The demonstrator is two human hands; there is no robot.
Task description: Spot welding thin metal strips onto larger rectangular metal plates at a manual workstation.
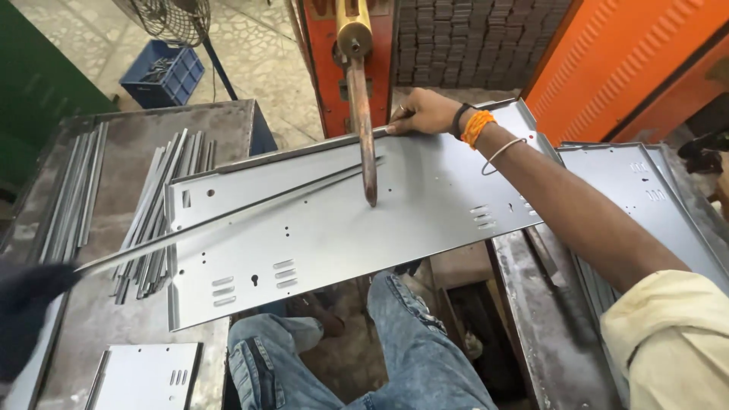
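A long grey sheet-metal panel [342, 220] with slots and small holes lies tilted across my lap. My right hand [425, 112], with an orange band and a thin bangle on the wrist, grips its far edge. My left hand [26, 311], in a dark glove and blurred at the lower left, holds the end of a long thin metal strip [228, 215]. The strip runs diagonally over the panel toward the welding rod. A copper welding rod [363, 129] hangs down from an orange machine, its tip just above the panel's middle.
Several loose metal strips [152, 205] lie on the worn table [114, 326] at left, with a small slotted plate [144, 376] near its front. More panels [645, 190] are stacked at right. A blue crate [163, 72] and a fan [163, 19] stand on the floor beyond.
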